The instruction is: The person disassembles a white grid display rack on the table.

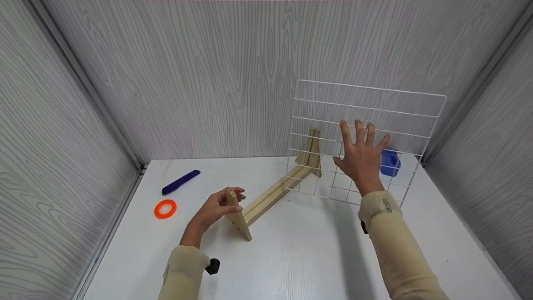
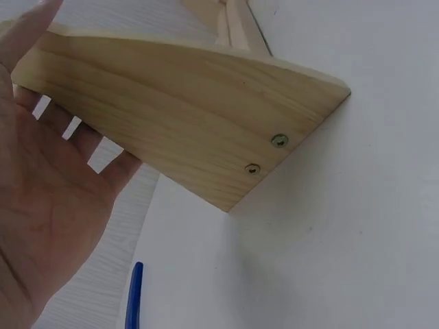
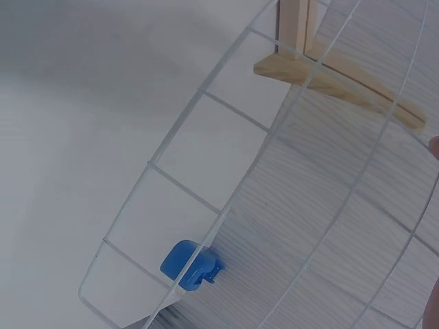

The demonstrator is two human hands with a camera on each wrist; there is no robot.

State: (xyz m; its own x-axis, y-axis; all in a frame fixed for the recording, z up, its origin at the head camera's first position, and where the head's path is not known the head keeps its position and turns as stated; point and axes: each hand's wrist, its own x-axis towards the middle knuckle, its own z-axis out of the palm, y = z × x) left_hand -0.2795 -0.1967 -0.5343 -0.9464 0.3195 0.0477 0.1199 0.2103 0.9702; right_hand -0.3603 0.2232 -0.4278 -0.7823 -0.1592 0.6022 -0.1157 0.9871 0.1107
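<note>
My left hand holds the near end panel of a wooden stand, thumb on one side and fingers on the other. In the left wrist view that wooden end panel shows two bolt heads near its lower edge. My right hand lies spread over a white wire grid, its fingers long and apart. The grid stands up at a tilt, overlapping the stand's far end panel in the head view. At the right wrist view's edge only bits of the fingers show beside the wire grid.
A blue plastic object sits behind the grid at the back right. To the left on the white table lie a dark purple-blue stick-shaped object and an orange ring. Wood-grain panels enclose the back and sides.
</note>
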